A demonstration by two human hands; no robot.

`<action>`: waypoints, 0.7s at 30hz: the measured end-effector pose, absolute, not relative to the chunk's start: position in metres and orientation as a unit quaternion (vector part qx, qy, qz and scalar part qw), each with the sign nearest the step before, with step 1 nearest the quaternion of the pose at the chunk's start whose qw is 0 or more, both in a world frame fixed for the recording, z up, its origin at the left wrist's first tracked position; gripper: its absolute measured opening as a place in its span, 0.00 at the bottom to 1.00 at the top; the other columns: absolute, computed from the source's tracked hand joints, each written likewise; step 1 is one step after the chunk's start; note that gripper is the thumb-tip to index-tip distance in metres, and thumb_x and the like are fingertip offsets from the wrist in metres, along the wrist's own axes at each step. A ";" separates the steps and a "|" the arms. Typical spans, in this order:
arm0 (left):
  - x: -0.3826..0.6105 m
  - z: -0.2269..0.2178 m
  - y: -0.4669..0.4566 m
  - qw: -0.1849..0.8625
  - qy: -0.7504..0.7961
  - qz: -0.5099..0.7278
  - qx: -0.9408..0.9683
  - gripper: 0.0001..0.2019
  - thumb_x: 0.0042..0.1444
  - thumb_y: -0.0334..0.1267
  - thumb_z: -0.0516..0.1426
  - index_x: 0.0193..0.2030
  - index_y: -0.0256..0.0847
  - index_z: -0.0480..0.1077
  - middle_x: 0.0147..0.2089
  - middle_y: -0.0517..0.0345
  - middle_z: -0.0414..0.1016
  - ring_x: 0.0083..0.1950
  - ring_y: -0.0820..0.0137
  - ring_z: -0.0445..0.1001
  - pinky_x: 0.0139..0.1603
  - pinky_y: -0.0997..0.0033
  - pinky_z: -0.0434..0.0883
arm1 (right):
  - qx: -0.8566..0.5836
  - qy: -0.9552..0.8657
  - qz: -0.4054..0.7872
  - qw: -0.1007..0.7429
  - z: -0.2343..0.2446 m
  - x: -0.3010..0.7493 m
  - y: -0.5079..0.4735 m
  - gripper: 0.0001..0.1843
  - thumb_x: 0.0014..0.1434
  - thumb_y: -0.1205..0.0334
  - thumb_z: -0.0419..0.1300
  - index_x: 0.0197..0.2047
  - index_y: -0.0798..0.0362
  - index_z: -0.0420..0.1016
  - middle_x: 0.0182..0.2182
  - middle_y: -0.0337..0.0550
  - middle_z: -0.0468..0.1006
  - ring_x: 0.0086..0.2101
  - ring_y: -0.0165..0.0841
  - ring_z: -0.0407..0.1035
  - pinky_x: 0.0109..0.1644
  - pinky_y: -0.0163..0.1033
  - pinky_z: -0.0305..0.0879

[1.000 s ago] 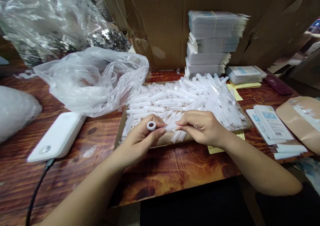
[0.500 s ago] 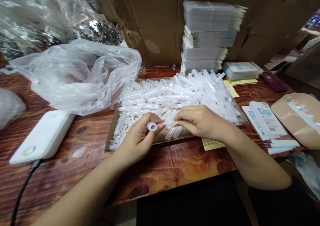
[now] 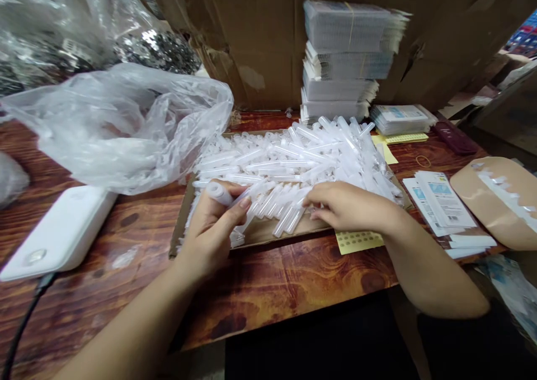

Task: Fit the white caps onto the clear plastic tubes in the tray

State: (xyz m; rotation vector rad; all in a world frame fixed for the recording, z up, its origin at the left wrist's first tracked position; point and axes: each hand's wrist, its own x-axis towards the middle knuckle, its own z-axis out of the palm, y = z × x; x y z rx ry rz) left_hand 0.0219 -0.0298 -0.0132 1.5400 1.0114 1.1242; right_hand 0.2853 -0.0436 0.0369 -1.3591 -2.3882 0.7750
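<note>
My left hand point(image 3: 213, 223) is closed around a translucent white plastic tube point(image 3: 218, 192), its round end facing me above the fist. The hand is over the left front of a shallow cardboard tray point(image 3: 268, 239) heaped with similar tubes point(image 3: 277, 164). Toward the tray's front right, my right hand point(image 3: 344, 205) hovers with bent fingers, thumb and index slightly apart. Its fingertips are at the upper ends of a row of slanted tubes point(image 3: 289, 215). Nothing shows held between them, though the palm side is partly hidden.
A clear plastic bag point(image 3: 138, 128) and white power bank point(image 3: 59, 229) with a black cable lie left. Banded card stacks point(image 3: 348, 27) stand behind the tray against a large cardboard box point(image 3: 260, 27). Printed packets point(image 3: 444, 201), a yellow sticker sheet point(image 3: 358, 242) and a beige plastic piece point(image 3: 495, 201) lie right.
My hands have moved apart. The left has gone left with a tube, whose end now tilts up higher; the right has shifted slightly right. The view has turned a little.
</note>
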 end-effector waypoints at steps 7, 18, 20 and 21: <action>0.031 -0.012 -0.035 0.611 0.378 0.425 0.550 0.25 0.50 0.59 0.70 0.40 0.42 0.70 0.28 0.63 0.66 0.27 0.73 0.61 0.28 0.69 0.60 | -0.388 -0.659 0.398 0.508 0.025 0.272 -0.034 0.12 0.61 0.55 0.70 0.44 0.52 0.77 0.40 0.41 0.81 0.39 0.30 0.76 0.44 0.38 0.76; 0.032 0.000 -0.041 0.561 0.354 0.391 0.638 0.18 0.60 0.57 0.64 0.40 0.44 0.70 0.34 0.59 0.67 0.30 0.70 0.62 0.29 0.67 0.60 | -0.323 -0.719 0.386 0.479 0.013 0.255 -0.040 0.08 0.61 0.60 0.71 0.42 0.52 0.83 0.41 0.45 0.85 0.41 0.34 0.80 0.49 0.42 0.78; 0.030 0.001 -0.041 0.501 0.355 0.390 0.686 0.16 0.62 0.55 0.62 0.40 0.44 0.70 0.36 0.58 0.69 0.34 0.67 0.66 0.33 0.66 0.64 | -0.316 -0.739 0.367 0.469 0.014 0.256 -0.041 0.08 0.61 0.60 0.71 0.44 0.52 0.83 0.41 0.45 0.85 0.41 0.34 0.79 0.49 0.42 0.77; 0.029 0.001 -0.040 0.471 0.352 0.390 0.709 0.15 0.63 0.54 0.62 0.40 0.44 0.70 0.36 0.57 0.70 0.36 0.67 0.67 0.36 0.66 0.65 | -0.322 -0.745 0.356 0.464 0.014 0.256 -0.042 0.08 0.62 0.60 0.70 0.44 0.52 0.83 0.40 0.45 0.85 0.41 0.34 0.79 0.48 0.41 0.76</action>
